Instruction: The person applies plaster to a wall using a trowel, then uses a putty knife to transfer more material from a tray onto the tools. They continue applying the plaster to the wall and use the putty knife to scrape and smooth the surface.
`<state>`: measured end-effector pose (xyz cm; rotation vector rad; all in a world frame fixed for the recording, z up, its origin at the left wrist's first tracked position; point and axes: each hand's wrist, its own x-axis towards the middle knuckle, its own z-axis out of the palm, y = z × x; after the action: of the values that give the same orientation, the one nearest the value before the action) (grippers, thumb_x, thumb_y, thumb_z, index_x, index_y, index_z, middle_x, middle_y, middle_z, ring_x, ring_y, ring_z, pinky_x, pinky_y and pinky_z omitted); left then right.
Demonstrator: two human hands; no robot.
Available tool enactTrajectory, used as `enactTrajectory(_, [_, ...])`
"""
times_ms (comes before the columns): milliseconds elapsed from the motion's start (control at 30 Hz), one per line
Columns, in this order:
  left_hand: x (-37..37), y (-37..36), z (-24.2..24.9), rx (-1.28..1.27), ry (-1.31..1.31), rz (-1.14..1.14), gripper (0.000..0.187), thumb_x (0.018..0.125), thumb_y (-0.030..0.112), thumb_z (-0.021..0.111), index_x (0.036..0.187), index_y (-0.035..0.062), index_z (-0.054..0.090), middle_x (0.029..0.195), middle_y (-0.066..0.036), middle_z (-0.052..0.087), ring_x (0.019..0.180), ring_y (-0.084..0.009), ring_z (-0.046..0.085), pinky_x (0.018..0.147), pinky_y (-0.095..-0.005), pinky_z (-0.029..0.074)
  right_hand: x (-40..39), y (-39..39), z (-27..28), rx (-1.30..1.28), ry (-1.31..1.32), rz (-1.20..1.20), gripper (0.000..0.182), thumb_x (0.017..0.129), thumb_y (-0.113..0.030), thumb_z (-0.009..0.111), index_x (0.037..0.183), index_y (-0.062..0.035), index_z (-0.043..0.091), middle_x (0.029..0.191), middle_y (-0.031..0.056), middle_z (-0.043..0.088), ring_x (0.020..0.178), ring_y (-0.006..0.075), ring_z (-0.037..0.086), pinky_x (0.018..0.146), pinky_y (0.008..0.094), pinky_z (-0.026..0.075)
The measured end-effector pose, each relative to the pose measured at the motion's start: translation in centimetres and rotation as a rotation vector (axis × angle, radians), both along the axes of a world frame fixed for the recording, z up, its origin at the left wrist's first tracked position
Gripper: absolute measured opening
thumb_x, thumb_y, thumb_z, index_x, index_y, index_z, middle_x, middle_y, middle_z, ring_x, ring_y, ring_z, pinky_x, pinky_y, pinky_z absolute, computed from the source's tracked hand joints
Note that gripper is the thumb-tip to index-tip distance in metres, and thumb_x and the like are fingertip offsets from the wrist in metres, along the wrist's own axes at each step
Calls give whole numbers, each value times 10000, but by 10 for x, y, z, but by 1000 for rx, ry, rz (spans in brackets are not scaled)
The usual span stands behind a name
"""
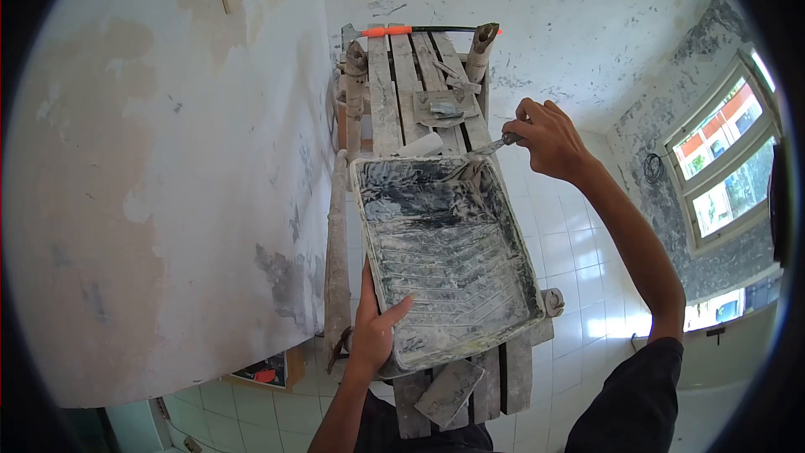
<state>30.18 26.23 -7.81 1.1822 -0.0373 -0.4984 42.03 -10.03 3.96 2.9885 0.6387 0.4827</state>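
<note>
While the left hand (375, 327) clasps its near rim, grey plaster-smeared ribbed tray (444, 243), right hand (549, 138) grip holding scraper (493, 148)

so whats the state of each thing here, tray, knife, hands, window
paint tray: on the plank scaffold, smeared with grey-white plaster
putty knife: blade tip at the tray's far rim
right hand: closed on the knife handle
left hand: grip on the tray's near corner
trowel: lying flat under the tray's near edge
window: shut
</note>
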Motion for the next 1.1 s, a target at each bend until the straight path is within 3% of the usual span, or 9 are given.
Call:
enactTrajectory(100, [0, 0, 1, -15, -1, -2, 841, 898, 29, 604, 1612, -2, 161, 1525, -200, 415, 1372, -261, 450, 1165, -343, 311, 3, 0, -9, -51, -40, -20, 276, 748, 21, 799, 974, -125, 739, 948, 33, 566, 832, 228, 554, 775, 369, 450])
enactTrajectory(500, [0, -1, 4, 3, -39, 7, 832, 889, 40, 608, 1604, 0, 184, 1482, -197, 466, 1329, -266, 494, 1139, -346, 348, 16, 16, -44, -123, -99, 160, 316, 670, 41, 685, 961, -82, 669, 904, 88, 542, 799, 259, 557, 736, 369, 429])
enactTrajectory(633, [1, 0, 8, 31, -37, -10, 853, 883, 58, 618, 1608, -3, 172, 1488, -202, 463, 1336, -271, 492, 1141, -351, 348, 20, 23, -67, -155, -63, 183, 318, 616, 23, 705, 926, -45, 677, 896, 94, 545, 820, 259, 574, 760, 365, 437])
enactTrajectory(767, [0, -1, 9, 34, -25, 11, 867, 884, 58, 612, 1617, 0, 152, 1509, -206, 444, 1355, -272, 477, 1147, -350, 341, 25, 34, -53, -204, -3, 203, 317, 620, 8, 734, 926, -67, 701, 901, 88, 555, 834, 248, 577, 779, 365, 435])
enactTrajectory(833, [0, -2, 9, 13, -6, 17, 873, 887, 60, 606, 1622, -1, 138, 1532, -211, 419, 1374, -271, 461, 1158, -349, 326, 31, 33, -37, -177, 159, 245, 295, 652, -5, 775, 924, -100, 714, 905, 72, 564, 844, 236, 575, 786, 358, 426])
enactTrajectory(1000, [1, -1, 7, -9, -10, 5, 863, 893, 53, 602, 1619, -11, 139, 1549, -207, 401, 1386, -271, 449, 1170, -352, 309, 35, 16, -10, -93, 134, 179, 234, 668, 10, 785, 847, -116, 702, 918, 55, 546, 849, 241, 574, 783, 353, 412])
enactTrajectory(1100, [-1, 0, 2, -10, -25, 6, 854, 905, 63, 608, 1617, -15, 143, 1551, -202, 405, 1388, -268, 449, 1172, -352, 306, 36, 10, -18, -224, 27, 232, 256, 645, 32, 740, 852, -103, 672, 919, 70, 552, 820, 234, 574, 782, 354, 410])
